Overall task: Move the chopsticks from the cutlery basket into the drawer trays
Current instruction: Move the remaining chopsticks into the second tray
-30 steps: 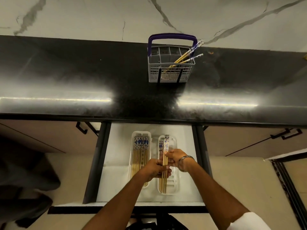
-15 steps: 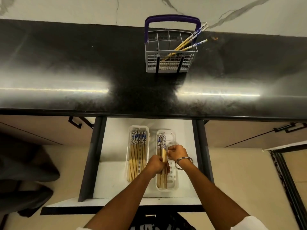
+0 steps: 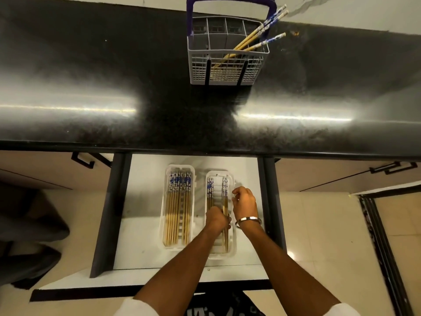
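A grey cutlery basket (image 3: 227, 71) with a purple handle stands on the black counter. A few blue-tipped wooden chopsticks (image 3: 255, 37) lean out of its right corner. Below it the drawer (image 3: 145, 201) is pulled out and holds two white trays. The left tray (image 3: 164, 201) is packed with several chopsticks (image 3: 178, 208). In the right tray (image 3: 217, 173) lie a few chopsticks (image 3: 210, 187). My left hand (image 3: 216, 218) is closed on a pair of chopsticks (image 3: 225, 188) at this tray's right side. Beside the tray's right rim hovers my right hand (image 3: 245, 201), wearing a metal bangle, fingers loosely curled and empty.
The glossy black counter (image 3: 114, 65) overhangs the back of the drawer. Closed cabinet fronts with dark handles (image 3: 83, 159) flank the drawer. A dark door frame (image 3: 382, 247) runs along the right, and tiled floor shows below.
Both hands lowered the chopstick pair into the right tray and slid it to the right side. My right hand has let go and moved to the rim. The camera tilted down.
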